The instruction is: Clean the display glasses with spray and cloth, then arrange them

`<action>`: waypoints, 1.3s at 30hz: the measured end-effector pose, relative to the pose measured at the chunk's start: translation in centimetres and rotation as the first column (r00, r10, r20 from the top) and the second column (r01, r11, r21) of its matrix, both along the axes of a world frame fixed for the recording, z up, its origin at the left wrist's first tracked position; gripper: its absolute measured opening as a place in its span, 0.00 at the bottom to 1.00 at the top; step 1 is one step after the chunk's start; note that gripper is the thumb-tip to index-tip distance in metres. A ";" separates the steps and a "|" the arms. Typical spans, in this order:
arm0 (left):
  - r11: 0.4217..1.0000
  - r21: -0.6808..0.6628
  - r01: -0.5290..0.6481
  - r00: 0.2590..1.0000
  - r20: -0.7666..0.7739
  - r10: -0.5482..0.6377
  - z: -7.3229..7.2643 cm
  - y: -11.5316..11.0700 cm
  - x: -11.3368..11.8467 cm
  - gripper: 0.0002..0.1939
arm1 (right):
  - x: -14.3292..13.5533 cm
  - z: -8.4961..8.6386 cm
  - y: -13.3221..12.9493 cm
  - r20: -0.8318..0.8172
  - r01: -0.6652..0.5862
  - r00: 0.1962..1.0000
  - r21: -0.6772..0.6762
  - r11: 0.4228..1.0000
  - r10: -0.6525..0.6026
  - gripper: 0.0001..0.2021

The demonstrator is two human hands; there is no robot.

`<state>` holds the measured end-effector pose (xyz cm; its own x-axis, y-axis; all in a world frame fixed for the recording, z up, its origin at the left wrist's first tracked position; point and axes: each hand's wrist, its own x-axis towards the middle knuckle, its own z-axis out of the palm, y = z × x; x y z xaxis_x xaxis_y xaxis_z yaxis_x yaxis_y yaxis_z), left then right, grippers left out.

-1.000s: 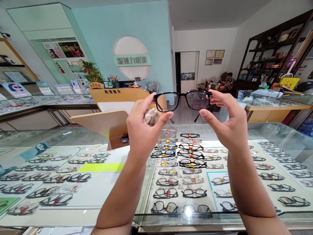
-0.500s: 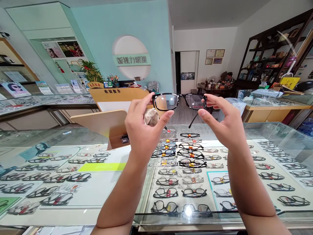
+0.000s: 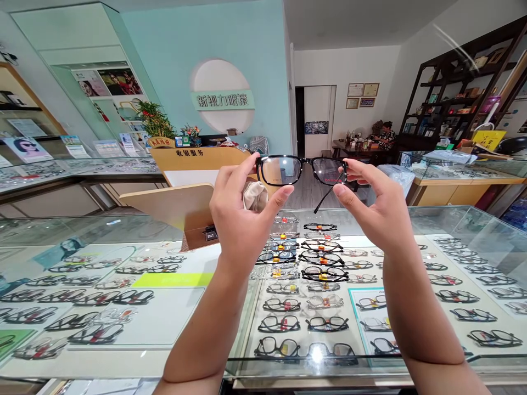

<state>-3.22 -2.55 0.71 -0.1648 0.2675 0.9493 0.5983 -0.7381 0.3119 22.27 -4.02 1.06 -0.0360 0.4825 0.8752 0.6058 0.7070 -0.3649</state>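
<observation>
Black full-rim eyeglasses (image 3: 305, 161) held up above a glass display case (image 3: 370, 371).
Their long axis runs sideways between the hands, neither nearer: the left hand (image 3: 239, 207) pinches one end, a crumpled beige cloth (image 3: 255, 196) tucked inside its curl; the right hand (image 3: 379, 207) pinches the other, one temple arm (image 3: 323, 201) slanting down beside its thumb.

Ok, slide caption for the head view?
Black glasses held between left grip and right grip above a glass display case, pale cloth in the left.
</observation>
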 end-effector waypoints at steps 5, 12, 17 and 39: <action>1.000 -0.009 0.005 1.000 -0.007 -0.005 -0.1 0.0 0.0 0.34 | 0.0 0.0 -0.1 -0.001 0.011 1.000 0.001 1.000 -0.011 0.27; 1.000 -0.012 0.016 1.000 -0.005 -0.016 -0.1 0.1 -0.1 0.34 | -0.1 0.0 0.0 -0.002 0.017 1.000 0.005 1.000 -0.017 0.27; 1.000 -0.014 0.007 1.000 -0.007 -0.007 -0.1 0.0 0.0 0.34 | -0.1 0.0 0.0 -0.002 0.017 1.000 0.012 1.000 -0.017 0.27; 0.999 -0.012 -0.049 0.998 -0.048 0.048 -0.2 0.1 0.0 0.35 | -0.2 -0.1 -0.1 0.019 0.036 0.999 -0.013 0.999 -0.036 0.28</action>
